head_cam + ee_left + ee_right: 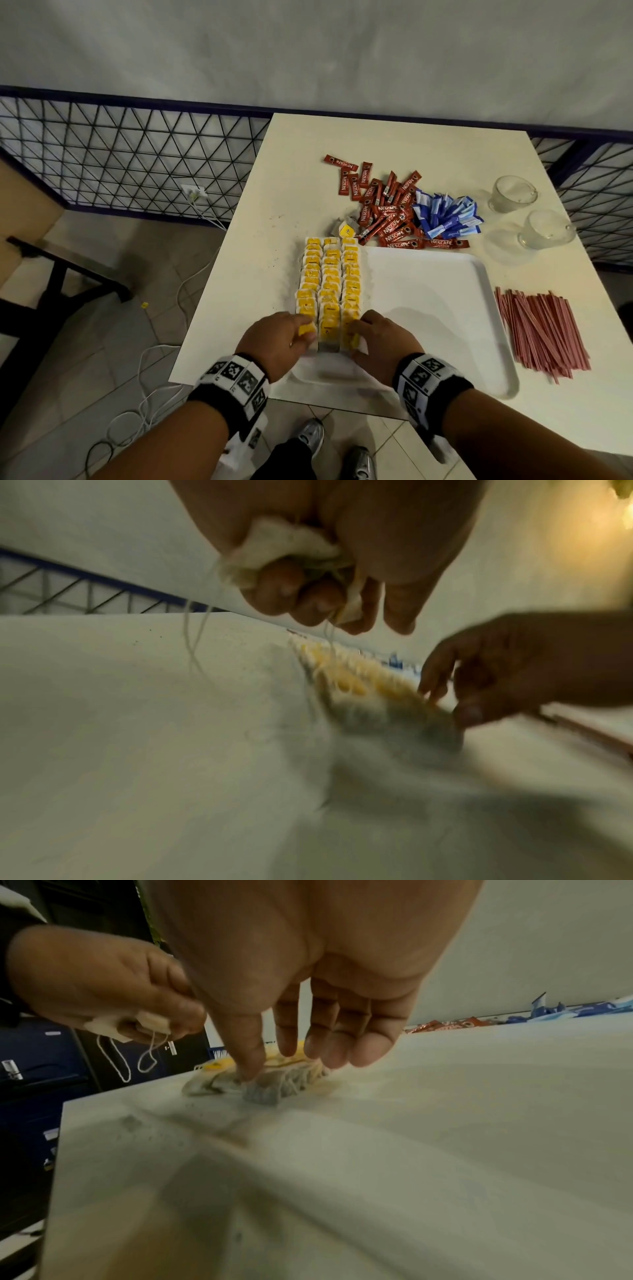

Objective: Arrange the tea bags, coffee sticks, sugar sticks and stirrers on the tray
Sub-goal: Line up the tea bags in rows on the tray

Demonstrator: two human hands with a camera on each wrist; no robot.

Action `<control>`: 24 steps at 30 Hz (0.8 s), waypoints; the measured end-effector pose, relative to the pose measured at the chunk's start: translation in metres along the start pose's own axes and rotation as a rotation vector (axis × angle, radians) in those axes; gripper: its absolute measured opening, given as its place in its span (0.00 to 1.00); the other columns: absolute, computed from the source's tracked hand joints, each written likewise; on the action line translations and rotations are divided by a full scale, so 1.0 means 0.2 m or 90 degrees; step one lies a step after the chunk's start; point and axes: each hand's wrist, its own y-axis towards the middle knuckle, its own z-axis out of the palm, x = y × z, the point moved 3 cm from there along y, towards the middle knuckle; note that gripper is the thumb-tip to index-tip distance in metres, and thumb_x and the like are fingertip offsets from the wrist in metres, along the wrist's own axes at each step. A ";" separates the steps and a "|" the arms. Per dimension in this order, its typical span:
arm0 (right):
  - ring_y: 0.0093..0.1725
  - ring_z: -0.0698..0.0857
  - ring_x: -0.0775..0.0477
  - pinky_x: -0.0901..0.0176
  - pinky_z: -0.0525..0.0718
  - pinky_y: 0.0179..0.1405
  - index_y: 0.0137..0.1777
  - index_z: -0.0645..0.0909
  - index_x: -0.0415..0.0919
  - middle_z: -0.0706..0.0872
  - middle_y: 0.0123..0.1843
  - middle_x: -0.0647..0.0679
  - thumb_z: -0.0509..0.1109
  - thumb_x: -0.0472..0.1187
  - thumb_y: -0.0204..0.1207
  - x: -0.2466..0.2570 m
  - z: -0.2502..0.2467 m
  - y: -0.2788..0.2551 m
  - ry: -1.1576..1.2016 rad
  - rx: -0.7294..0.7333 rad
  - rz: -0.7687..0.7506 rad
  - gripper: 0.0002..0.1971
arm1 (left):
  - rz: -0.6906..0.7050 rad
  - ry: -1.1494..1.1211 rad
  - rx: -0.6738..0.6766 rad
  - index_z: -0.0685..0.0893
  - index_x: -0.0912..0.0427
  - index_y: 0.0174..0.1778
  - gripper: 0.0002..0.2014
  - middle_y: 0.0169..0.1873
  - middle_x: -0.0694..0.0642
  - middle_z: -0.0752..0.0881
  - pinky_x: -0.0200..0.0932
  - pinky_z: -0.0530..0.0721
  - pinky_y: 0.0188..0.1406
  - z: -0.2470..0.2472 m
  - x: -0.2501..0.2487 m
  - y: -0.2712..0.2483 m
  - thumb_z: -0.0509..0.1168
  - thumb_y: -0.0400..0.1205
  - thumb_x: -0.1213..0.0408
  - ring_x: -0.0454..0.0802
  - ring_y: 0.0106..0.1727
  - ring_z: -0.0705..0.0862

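Three rows of tea bags (329,281) run straight away from both hands; my left hand (274,342) grips spare bags, my right hand (380,342), fingers straight, presses the nearest end.

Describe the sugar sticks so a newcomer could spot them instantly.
Start at the white tray on the table, then look past its far edge, where two heaps lie. The sugar sticks are the right-hand heap, touching the red Nescafe coffee sticks and left of two glass cups. They alone are blue and white.
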 end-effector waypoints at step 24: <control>0.39 0.74 0.77 0.82 0.64 0.40 0.54 0.86 0.47 0.79 0.44 0.59 0.76 0.50 0.72 0.29 -0.42 -0.10 0.185 -0.207 -0.292 0.14 | -0.302 -1.338 -0.064 0.82 0.57 0.59 0.37 0.42 0.62 0.81 0.51 0.79 0.42 -0.14 -0.31 0.04 0.46 0.79 0.28 0.58 0.37 0.80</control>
